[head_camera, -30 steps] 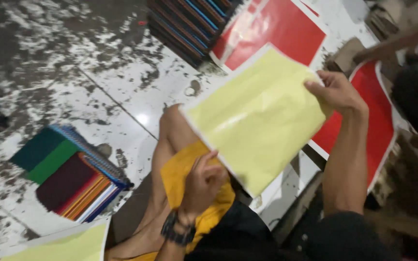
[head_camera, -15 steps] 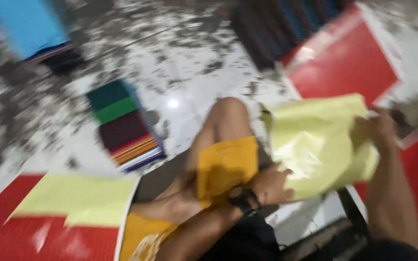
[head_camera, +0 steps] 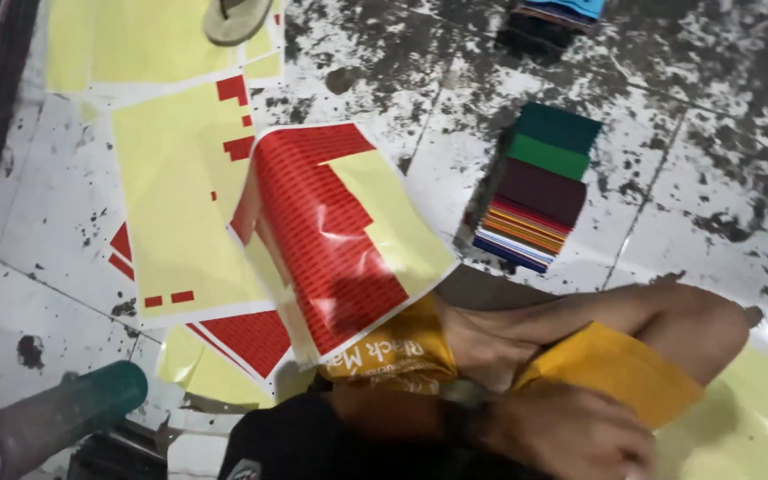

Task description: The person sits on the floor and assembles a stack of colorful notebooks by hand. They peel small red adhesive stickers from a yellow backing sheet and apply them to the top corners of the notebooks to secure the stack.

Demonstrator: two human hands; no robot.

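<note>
Here a glossy red-and-yellow sheet (head_camera: 340, 236) curls at frame centre above the knee, its holder hidden. One hand (head_camera: 571, 436), lower right, rests blurred on yellow shorts (head_camera: 615, 369); its grip unclear. Colored sheet stack (head_camera: 535, 191) lies upper right.

Landmark: stack of coloured sheets (head_camera: 540, 191), centre right on the tiled floor (head_camera: 686, 107).
- Right of and above the stack: bare speckled tile, open passage.
- Far above the stack: second pile of sheets (head_camera: 557, 13) at the top edge.
- Just left of the stack: narrow strip of bare tile, then a curled red and yellow sheet (head_camera: 335, 236) raised off the floor.
- Further left: flat yellow sheets (head_camera: 171, 204) cover the tiles; a sandal (head_camera: 237, 20) lies on them.
- Below the stack: bent leg (head_camera: 615, 324) in yellow shorts and one hand (head_camera: 571, 436) block the way.
- Far lower left: green roll (head_camera: 68, 413).
</note>
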